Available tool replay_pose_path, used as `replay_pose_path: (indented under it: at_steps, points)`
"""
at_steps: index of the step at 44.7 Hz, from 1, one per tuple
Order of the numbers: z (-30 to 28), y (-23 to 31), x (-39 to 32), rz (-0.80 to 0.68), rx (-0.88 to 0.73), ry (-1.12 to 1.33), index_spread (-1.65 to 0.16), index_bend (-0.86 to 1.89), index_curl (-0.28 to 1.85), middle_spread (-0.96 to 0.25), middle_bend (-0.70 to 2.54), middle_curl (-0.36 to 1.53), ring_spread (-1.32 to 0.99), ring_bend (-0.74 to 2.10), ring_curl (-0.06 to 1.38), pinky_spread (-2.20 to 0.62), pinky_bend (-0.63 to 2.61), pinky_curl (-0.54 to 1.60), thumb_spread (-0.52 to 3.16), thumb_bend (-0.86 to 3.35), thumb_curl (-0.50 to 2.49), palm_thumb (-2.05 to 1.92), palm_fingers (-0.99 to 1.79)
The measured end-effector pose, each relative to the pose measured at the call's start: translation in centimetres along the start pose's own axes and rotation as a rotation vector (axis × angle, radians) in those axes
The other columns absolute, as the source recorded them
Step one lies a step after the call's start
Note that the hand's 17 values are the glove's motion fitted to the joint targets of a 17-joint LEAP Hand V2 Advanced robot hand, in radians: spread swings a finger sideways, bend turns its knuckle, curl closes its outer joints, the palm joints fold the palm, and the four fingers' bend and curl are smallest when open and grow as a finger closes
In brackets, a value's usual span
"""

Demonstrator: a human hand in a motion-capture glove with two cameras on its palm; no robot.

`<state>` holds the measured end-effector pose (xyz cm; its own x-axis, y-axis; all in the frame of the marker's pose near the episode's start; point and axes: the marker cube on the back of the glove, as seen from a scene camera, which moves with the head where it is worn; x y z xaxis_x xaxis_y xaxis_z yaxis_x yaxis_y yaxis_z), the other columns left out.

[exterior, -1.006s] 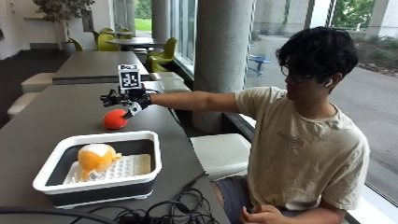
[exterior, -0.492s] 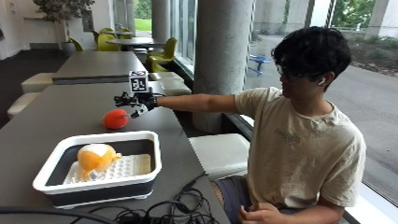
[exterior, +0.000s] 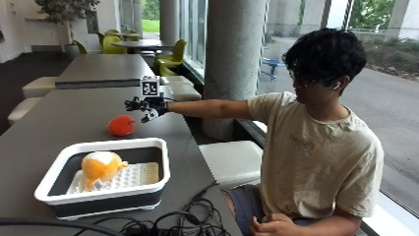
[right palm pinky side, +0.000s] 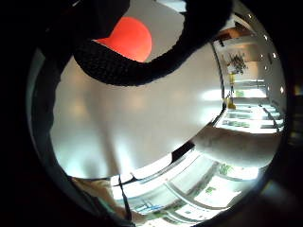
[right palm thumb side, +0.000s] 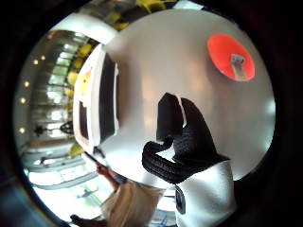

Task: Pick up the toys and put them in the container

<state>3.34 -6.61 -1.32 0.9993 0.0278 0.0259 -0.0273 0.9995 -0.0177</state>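
Observation:
A red round toy (exterior: 122,125) lies on the grey table (exterior: 59,118), beyond the container. It also shows in the thumb side palm view as the red toy (right palm thumb side: 230,56) and in the little finger side view as the red toy (right palm pinky side: 128,39). My gloved right hand (exterior: 146,107) hovers above the table just right of and above it, fingers spread and holding nothing. The white and black container (exterior: 150,162) stands near the front edge and holds an orange and white toy (exterior: 100,166). From the palm, the container (right palm thumb side: 97,101) lies off to one side.
Black cables (exterior: 164,223) lie coiled at the table's front edge beside the container. A concrete column (exterior: 239,59) stands right of the table. More tables and yellow chairs (exterior: 124,44) stand behind.
My hand has lifted off the red toy and drawn back to the right; the toy stays on the table.

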Motion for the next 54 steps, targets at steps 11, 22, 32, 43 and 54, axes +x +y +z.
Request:
replay_pose_path:
  at_steps: [11, 22, 32, 43, 54]
  points:
    - [0.1, -0.3, -0.8, -0.009, 0.002, -0.015, -0.28, 0.13, 0.24, -0.06, 0.09, 0.15, -0.04, 0.18, 0.34, 0.0, 0.99, 0.36, 1.49, -0.01, 0.28, 0.03, -0.24]
    - [0.1, -0.2, -1.3, 0.05, 0.0, -0.012, -0.28, 0.13, 0.24, -0.06, 0.09, 0.14, -0.04, 0.18, 0.33, 0.0, 0.98, 0.36, 1.49, 0.0, 0.27, 0.03, -0.24]
    - [0.0, -0.3, -1.2, 0.01, -0.009, -0.012, -0.28, 0.13, 0.25, -0.06, 0.09, 0.14, -0.04, 0.18, 0.33, 0.0, 0.98, 0.36, 1.49, -0.01, 0.27, 0.03, -0.24]
    - [-0.2, -0.8, -2.3, -0.051, 0.004, -0.06, -0.28, 0.13, 0.25, -0.06, 0.09, 0.14, -0.04, 0.18, 0.33, 0.0, 0.97, 0.36, 1.49, -0.01, 0.27, 0.03, -0.23]
    - [1.6, -0.8, 0.5, -0.023, 0.005, -0.236, -0.28, 0.14, 0.26, -0.06, 0.09, 0.14, -0.05, 0.18, 0.32, 0.0, 0.97, 0.36, 1.49, 0.0, 0.27, 0.03, -0.23]
